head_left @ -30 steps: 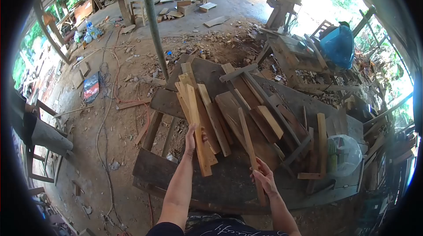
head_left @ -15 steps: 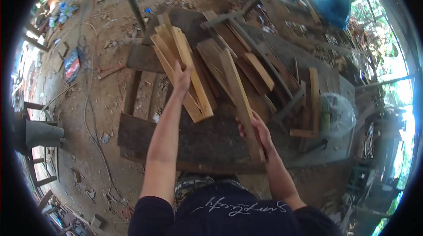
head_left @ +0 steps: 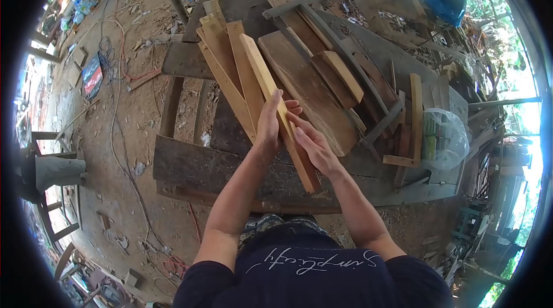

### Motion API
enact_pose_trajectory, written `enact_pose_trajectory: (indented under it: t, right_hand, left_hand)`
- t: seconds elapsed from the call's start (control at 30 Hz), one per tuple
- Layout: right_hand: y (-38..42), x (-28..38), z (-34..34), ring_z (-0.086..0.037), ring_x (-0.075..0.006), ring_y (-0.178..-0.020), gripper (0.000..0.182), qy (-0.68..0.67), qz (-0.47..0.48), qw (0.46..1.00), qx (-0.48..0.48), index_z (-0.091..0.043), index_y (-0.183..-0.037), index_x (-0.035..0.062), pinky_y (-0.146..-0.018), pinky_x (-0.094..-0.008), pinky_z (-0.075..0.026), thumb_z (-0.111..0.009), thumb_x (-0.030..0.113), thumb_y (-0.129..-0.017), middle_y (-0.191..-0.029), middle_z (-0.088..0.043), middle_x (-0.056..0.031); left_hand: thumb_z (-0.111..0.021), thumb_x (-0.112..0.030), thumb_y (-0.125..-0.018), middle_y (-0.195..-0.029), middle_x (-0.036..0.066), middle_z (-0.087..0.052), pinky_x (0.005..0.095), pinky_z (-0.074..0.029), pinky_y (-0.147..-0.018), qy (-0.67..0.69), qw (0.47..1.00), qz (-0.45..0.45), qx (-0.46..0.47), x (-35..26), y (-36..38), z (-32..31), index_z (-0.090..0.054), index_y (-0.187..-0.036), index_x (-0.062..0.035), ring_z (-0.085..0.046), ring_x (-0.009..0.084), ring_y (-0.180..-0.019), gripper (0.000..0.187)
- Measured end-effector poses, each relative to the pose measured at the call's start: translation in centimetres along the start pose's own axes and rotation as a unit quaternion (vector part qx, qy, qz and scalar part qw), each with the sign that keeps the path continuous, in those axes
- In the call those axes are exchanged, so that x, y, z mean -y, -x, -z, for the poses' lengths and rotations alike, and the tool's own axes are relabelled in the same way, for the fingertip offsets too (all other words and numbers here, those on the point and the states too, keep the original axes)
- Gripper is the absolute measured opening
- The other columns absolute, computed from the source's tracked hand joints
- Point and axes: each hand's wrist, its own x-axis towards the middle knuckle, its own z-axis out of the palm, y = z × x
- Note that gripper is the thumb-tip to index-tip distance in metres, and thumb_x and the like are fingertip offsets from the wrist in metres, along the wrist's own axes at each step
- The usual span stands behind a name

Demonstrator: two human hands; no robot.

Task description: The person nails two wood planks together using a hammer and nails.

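Note:
A long wooden strip point(head_left: 268, 78), pale on its upper face, slants across the front of the dark table in both my hands. My left hand point(head_left: 269, 124) is closed around its middle from the left side. On the right side, just below that, my right hand point(head_left: 315, 145) grips the same strip, its fingers partly hidden. Several pale boards point(head_left: 222, 72) lie in a loose fan to the left of the strip, one end partly behind my left hand. A broad brown board point(head_left: 305, 101) lies flat to its right.
A dark frame of joined bars point(head_left: 345, 54) lies over more boards on the dark worktable point(head_left: 190, 161). At the right are an L-shaped wooden piece point(head_left: 415, 118) and a clear plastic bag point(head_left: 446, 141). Cables point(head_left: 118, 152) run over the littered ground at left.
My left hand has left the pale boards and moved right onto the strip. My right hand has moved up and left with the strip, which now shows its pale face.

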Motion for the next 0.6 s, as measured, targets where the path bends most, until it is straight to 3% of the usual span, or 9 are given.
enact_pose_trajectory:
  t: [0.1, 0.13, 0.2, 0.23, 0.3, 0.47, 0.6]
  right_hand:
    - [1.1, 1.0, 0.2, -0.054, -0.0174, -0.121, 0.045, -0.085, -0.006, 0.996, -0.002, -0.047, -0.143, 0.0010, -0.105, -0.0321, -0.040, -0.048, 0.027, -0.106, -0.129, -0.058, -0.0077]
    - [1.6, 0.6, 0.9, -0.054, -0.0174, -0.121, 0.045, -0.085, -0.007, 0.996, 0.000, -0.047, -0.143, 0.0010, -0.105, -0.0321, -0.040, -0.048, 0.027, -0.106, -0.129, -0.058, -0.0077]
    - [2.8, -0.4, 2.6, -0.059, -0.0146, -0.112, 0.042, -0.126, -0.117, 0.983, 0.057, -0.051, -0.138, -0.0010, -0.096, -0.0317, -0.048, -0.050, 0.026, -0.105, -0.123, -0.062, -0.0061]
    - [3.4, -0.7, 2.8, -0.059, -0.0146, -0.112, 0.042, -0.125, -0.119, 0.983, 0.059, -0.051, -0.138, -0.0010, -0.096, -0.0317, -0.048, -0.050, 0.026, -0.105, -0.123, -0.062, -0.0061]
    - [4.5, -1.2, 2.8, -0.062, -0.0119, -0.101, 0.039, -0.134, -0.183, 0.970, 0.089, -0.055, -0.132, 0.0005, -0.086, -0.0299, -0.051, -0.055, 0.026, -0.103, -0.114, -0.065, -0.0047]
    - [5.5, -2.5, 1.1, -0.062, -0.0114, -0.098, 0.034, -0.178, -0.224, 0.951, 0.119, -0.060, -0.123, 0.0014, -0.085, -0.0289, -0.051, -0.062, 0.026, -0.099, -0.107, -0.066, -0.0031]
    - [5.7, -3.6, 1.0, -0.061, -0.0100, -0.097, 0.032, -0.127, -0.237, 0.952, 0.147, -0.061, -0.120, 0.0021, -0.085, -0.0284, -0.050, -0.067, 0.023, -0.097, -0.105, -0.065, -0.0009]
  left_hand:
    - [-0.047, -0.048, -0.102, -0.101, 0.011, -0.060, 0.0384, -0.052, -0.086, 0.109, 0.992, -0.031, 0.063, -0.8, -0.4, 1.8, -0.039, -0.143, -0.0040, -0.062, 0.0211, -0.091, 0.061]
    - [-0.048, -0.046, -0.102, -0.094, 0.009, -0.058, 0.0359, -0.051, -0.081, 0.160, 0.985, -0.029, 0.066, -1.0, -0.5, 2.3, -0.041, -0.142, -0.0046, -0.060, 0.0185, -0.082, 0.058]
    - [-0.047, -0.045, -0.102, -0.093, 0.008, -0.058, 0.0347, -0.050, -0.078, 0.190, 0.977, -0.045, 0.090, -1.6, -0.8, 3.6, -0.042, -0.141, -0.0046, -0.059, 0.0174, -0.081, 0.057]
    - [-0.047, -0.045, -0.102, -0.092, 0.008, -0.057, 0.0336, -0.049, -0.076, 0.219, 0.967, -0.061, 0.115, -1.8, -1.0, 4.0, -0.043, -0.140, -0.0046, -0.057, 0.0164, -0.079, 0.055]
    - [-0.045, -0.044, -0.102, -0.089, 0.007, -0.056, 0.0323, -0.047, -0.074, 0.222, 0.967, -0.069, 0.100, -2.4, -0.8, 4.1, -0.044, -0.139, -0.0049, -0.055, 0.0154, -0.077, 0.054]
    - [-0.048, -0.045, -0.100, -0.091, 0.008, -0.058, 0.0335, -0.048, -0.075, 0.259, 0.947, -0.063, 0.177, -3.0, -0.4, 4.7, -0.043, -0.143, -0.0069, -0.056, 0.0155, -0.079, 0.058]
    - [-0.048, -0.046, -0.099, -0.089, 0.005, -0.058, 0.0358, -0.049, -0.076, 0.199, 0.971, -0.061, 0.120, -3.0, 0.4, 4.4, -0.039, -0.149, -0.0057, -0.057, 0.0156, -0.077, 0.064]
